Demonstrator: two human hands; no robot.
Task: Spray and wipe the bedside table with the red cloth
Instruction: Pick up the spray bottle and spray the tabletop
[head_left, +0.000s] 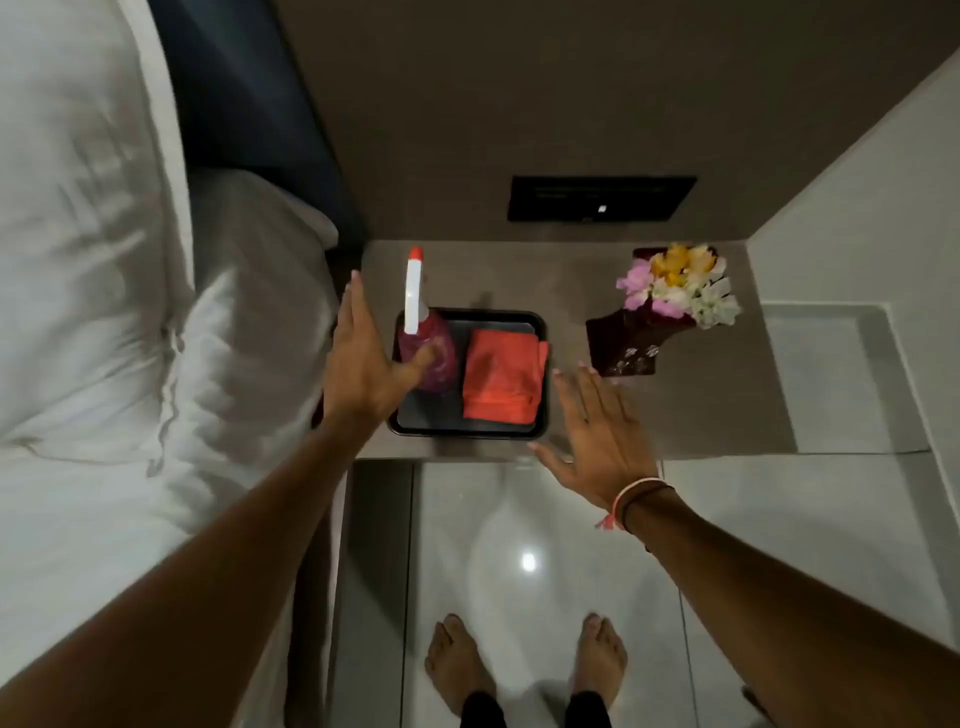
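Two bare hands reach out over the grey-brown bedside table (519, 280), and we see both of them spread flat with nothing held. Our left hand (363, 358) hovers at the left edge of the black rectangular tray (543, 364), fingers straight, its thumb crossing in front of the pink translucent spray bottle (434, 348) with the white trigger head and red nozzle tip; we cannot tell whether the thumb touches the bottle. That bottle stands in the left half of the tray. Just beside it, in the right half, lies the folded red cloth (501, 382). Our right hand (602, 441), palm down and fingers apart, sits over the near edge of the table to the right of the tray, with a pink string bracelet (626, 501) at the wrist. At the far right of the table stands a dark maroon vase of pink, yellow and white flowers (670, 296). We can read no label or writing on the bottle or elsewhere. White bed linen (104, 260) fills the left side.
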